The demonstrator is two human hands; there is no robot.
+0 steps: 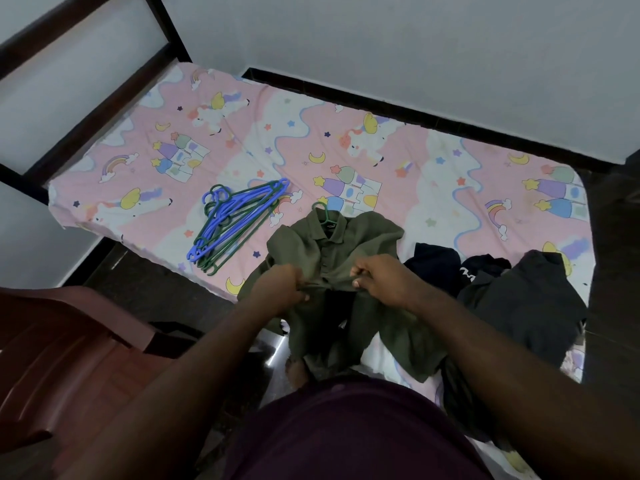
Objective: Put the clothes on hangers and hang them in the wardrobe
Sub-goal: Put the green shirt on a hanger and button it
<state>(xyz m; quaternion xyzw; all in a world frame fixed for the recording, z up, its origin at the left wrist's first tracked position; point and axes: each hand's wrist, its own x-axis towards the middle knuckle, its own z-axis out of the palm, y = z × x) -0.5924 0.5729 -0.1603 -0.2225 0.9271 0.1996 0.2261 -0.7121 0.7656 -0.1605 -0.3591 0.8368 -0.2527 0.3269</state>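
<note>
Olive shirt (329, 251); pink unicorn-print sheet (277, 133); blue-green hangers (232, 223).

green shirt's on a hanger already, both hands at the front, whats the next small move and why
Probably finish closing the button at the placket. Both the left hand and right hand pinch the olive shirt on either side of its button line, and the green hanger hook already pokes out above the collar. Below the hands the front hangs open, so fastening should help it stay on.

No text can be read: the small black neck label (330, 224) inside the collar of the olive-green button-up shirt (332, 251) bears pale marks too blurred to make out.
</note>
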